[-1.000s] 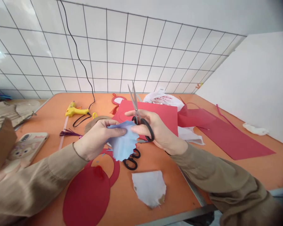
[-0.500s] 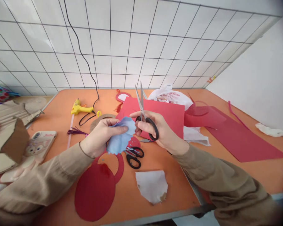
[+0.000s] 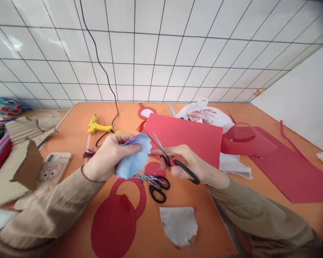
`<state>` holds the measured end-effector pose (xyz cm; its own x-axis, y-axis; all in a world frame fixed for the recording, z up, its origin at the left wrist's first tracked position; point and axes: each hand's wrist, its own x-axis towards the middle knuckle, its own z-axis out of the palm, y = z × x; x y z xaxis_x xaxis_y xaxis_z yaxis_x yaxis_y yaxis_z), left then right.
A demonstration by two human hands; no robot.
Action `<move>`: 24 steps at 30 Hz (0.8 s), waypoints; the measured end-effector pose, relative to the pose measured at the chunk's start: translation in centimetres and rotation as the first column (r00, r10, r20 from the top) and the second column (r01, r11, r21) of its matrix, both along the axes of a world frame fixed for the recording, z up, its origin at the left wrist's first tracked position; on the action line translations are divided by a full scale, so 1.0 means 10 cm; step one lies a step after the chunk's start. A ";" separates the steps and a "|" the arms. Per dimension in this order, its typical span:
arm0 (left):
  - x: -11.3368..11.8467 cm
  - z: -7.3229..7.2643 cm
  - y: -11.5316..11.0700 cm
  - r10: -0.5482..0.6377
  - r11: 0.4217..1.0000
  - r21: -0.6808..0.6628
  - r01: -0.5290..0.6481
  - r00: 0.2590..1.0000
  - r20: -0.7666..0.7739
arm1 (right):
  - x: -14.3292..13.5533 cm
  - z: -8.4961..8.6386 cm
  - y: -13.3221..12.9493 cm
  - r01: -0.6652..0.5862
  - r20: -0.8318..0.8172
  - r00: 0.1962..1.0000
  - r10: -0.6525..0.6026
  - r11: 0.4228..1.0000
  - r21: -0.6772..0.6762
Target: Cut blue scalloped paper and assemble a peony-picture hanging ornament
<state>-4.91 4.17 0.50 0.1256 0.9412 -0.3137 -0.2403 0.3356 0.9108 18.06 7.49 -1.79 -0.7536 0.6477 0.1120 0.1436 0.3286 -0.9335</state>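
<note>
My left hand (image 3: 109, 154) pinches a light blue scalloped fabric piece (image 3: 134, 157) between thumb and fingers. In my right hand (image 3: 188, 161) is a pair of black-handled scissors (image 3: 161, 145), blades parted and pointing up and left, close to the fabric's right edge. Below the fabric, a second pair of black-handled scissors (image 3: 158, 188) lies on the table beside small blue scraps. A red oval piece (image 3: 113, 225) and a red ring (image 3: 142, 197) lie nearer to me. The white fabric piece (image 3: 179, 225) rests to their right.
A yellow glue gun (image 3: 97, 126) with its cord stands at the back left. Red sheets (image 3: 185, 136) and a white plastic bag (image 3: 204, 113) occupy the back right. Torn cardboard (image 3: 27, 161) and a phone (image 3: 55, 166) sit at left.
My right hand has tipped the scissors from nearly upright toward the left, bringing the blades near the blue fabric's edge. The whole view has shifted slightly.
</note>
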 end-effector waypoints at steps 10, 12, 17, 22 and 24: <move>-0.06 0.04 0.02 -0.111 0.993 0.031 0.115 0.988 -0.104 | 0.01 0.01 -0.10 -0.025 0.051 0.998 0.032 0.991 -0.129; -0.05 0.03 0.03 -0.128 0.992 0.012 0.129 0.987 -0.097 | 0.02 -0.01 -0.08 -0.035 0.048 0.998 0.042 0.990 -0.133; -0.04 0.00 0.03 -0.170 0.985 -0.020 0.170 0.985 -0.008 | 0.02 -0.04 -0.05 -0.066 0.042 0.996 0.074 0.984 -0.164; -0.04 -0.02 0.02 -0.146 0.989 -0.021 0.145 0.988 -0.041 | 0.00 -0.03 -0.06 -0.071 0.031 0.997 0.077 0.987 -0.144; -0.03 -0.02 0.01 -0.124 0.992 -0.007 0.124 0.989 -0.087 | -0.01 -0.04 -0.07 -0.068 0.031 0.997 0.073 0.986 -0.150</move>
